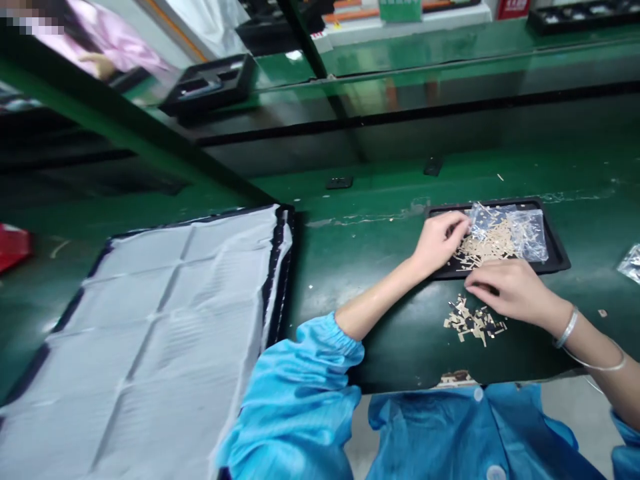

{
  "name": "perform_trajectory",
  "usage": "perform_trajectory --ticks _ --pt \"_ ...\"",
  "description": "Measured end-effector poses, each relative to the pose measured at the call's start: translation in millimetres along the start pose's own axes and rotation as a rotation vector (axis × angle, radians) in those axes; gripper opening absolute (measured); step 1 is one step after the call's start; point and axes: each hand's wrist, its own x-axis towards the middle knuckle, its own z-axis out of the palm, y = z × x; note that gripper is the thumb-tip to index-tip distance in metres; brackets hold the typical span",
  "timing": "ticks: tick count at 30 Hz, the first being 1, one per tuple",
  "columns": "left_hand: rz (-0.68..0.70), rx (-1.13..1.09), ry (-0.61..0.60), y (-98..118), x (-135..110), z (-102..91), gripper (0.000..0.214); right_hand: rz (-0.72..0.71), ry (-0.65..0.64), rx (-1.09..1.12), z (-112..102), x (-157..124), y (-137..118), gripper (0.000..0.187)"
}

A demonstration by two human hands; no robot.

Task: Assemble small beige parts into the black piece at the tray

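Note:
My left hand (440, 241) is over the left end of a shallow black tray (560, 257), its thumb and fingers pinched together. Inside the tray are many small flat beige pieces (493, 243) and clear plastic bags (530, 235). Near the tray's front edge, my right hand (515, 288) is closed with its fingertips together. Whatever either hand pinches is too small or hidden to make out. A loose pile of similar small pieces (475, 323), some dark, lies on the green table just below my right hand.
A large stack of trays under a white padded sheet (165, 320) fills the left. Two small black parts (339, 182) lie behind, and a clear bag (631, 263) sits at the right edge. A green post (200, 153) slants across. Another person (115, 47) sits beyond.

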Motion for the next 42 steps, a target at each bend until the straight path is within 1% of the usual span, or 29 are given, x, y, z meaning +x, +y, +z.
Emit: perform_trajectory --ticks 2,5,7,9,11,13,18,21,23,26,28,31,34,36,39,42 --pt "-0.092 -0.060 -0.080 -3 -2 4.3 0.023 -0.091 -0.145 -0.199 1 1 -7 0.013" --pt "-0.189 -0.151 -0.101 -9 0 4.7 0.022 -0.159 -0.329 -0.381 3 5 -16 0.012" --pt "-0.195 -0.169 -0.107 -11 2 4.0 0.023 -0.168 -0.415 -0.436 5 9 -19 0.013" --pt "-0.174 -0.145 -0.125 -11 3 3.8 0.022 -0.150 -0.450 -0.470 6 10 -20 0.014" --pt "-0.165 -0.122 -0.142 -10 4 4.4 0.022 -0.100 -0.434 -0.465 6 9 -19 0.014" --pt "-0.172 -0.118 -0.143 -9 4 5.3 0.022 -0.016 -0.392 -0.403 5 4 -16 0.016" --pt "-0.147 -0.167 -0.140 -9 5 6.7 0.020 0.274 -0.263 -0.048 -2 -11 -9 0.011" --pt "-0.116 -0.176 -0.174 -9 5 6.2 0.018 0.381 -0.169 0.048 -7 -15 -6 0.011" --pt "-0.119 -0.181 -0.185 -8 6 5.6 0.017 0.373 -0.185 0.027 -10 -14 -6 0.012" --pt "-0.146 -0.199 -0.180 -8 5 5.0 0.017 0.310 -0.300 -0.051 -13 -11 -9 0.009" --pt "-0.153 -0.200 -0.181 -7 5 4.8 0.017 0.298 -0.350 -0.099 -14 -9 -14 0.007" --pt "-0.143 -0.190 -0.181 -8 5 5.0 0.016 0.343 -0.397 -0.135 -11 -7 -19 0.006" --pt "-0.138 -0.181 -0.176 -9 6 6.0 0.016 0.389 -0.445 -0.095 -7 -9 -22 0.006" --pt "-0.138 -0.183 -0.174 -9 7 6.5 0.016 0.390 -0.429 -0.049 -4 -11 -22 0.010" --pt "-0.123 -0.190 -0.182 -8 6 5.7 0.016 0.403 -0.362 0.007 -3 -16 -22 0.010" --pt "-0.071 -0.157 -0.248 1 4 2.3 0.015 0.468 -0.317 0.094 -3 -21 -19 0.009"
